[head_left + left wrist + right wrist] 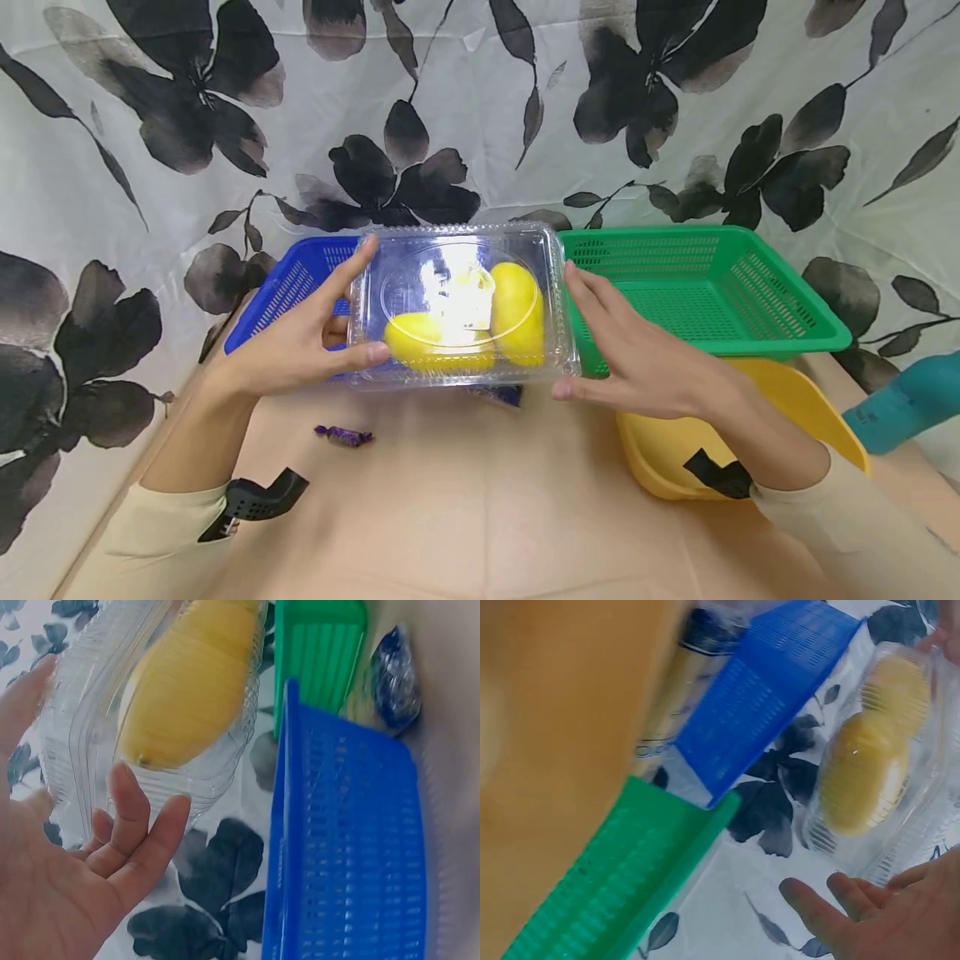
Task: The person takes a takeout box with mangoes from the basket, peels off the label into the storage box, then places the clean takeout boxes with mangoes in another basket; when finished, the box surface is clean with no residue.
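Note:
In the head view a clear plastic clamshell container (450,237) is held up, tilted so its lid faces me. Inside lie yellow fruits shaped like mangoes (517,312); glare hides the middle. My left hand (300,342) grips the left end, thumb across the front edge and other fingers at the side and behind. My right hand (645,358) is beside the right end with its fingers extended. The right wrist view shows these right fingers (810,907) straight next to the container (825,832); whether they touch it I cannot tell.
Behind the container stands a blue basket (281,287), with a green basket (697,333) to the right. Nearer are a yellow basin (660,446) and a turquoise bottle (907,404). A purple-wrapped candy (343,435) and a dark blue packet (502,394) lie on the table.

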A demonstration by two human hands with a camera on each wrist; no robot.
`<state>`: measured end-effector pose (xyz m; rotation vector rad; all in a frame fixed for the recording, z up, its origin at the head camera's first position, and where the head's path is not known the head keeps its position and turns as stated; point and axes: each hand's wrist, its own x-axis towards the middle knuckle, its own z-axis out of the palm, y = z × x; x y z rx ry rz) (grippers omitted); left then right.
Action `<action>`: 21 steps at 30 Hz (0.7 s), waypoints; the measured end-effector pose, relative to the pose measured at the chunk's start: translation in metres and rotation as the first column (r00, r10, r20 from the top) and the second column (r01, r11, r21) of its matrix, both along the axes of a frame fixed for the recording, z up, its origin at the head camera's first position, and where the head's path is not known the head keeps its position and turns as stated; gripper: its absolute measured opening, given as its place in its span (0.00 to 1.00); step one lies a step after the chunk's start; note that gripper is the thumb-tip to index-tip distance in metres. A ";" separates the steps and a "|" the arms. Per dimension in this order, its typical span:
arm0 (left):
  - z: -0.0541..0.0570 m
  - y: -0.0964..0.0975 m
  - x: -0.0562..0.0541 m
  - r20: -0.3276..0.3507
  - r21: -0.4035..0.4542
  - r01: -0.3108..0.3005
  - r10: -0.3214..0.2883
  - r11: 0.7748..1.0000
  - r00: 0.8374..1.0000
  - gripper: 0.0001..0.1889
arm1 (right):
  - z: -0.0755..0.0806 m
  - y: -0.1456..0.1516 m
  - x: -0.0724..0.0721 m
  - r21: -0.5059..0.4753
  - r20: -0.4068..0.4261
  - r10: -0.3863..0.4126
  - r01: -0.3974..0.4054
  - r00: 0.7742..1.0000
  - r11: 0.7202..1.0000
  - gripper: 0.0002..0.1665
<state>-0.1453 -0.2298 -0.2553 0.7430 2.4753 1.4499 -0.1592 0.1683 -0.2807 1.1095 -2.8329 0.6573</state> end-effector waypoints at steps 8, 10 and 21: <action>-0.017 0.014 0.013 0.036 -0.002 0.098 -0.098 0.995 0.995 0.56 | -0.008 0.022 0.014 -0.017 0.015 -0.024 0.024 1.000 1.000 0.71; -0.021 0.016 0.017 0.062 0.021 0.129 -0.130 0.991 0.990 0.56 | -0.010 0.025 0.019 -0.027 0.021 -0.030 0.030 0.999 0.999 0.70; -0.032 0.018 0.032 0.099 0.035 0.210 -0.213 0.977 0.972 0.50 | -0.018 0.029 0.058 0.038 0.080 -0.137 0.134 0.987 0.990 0.68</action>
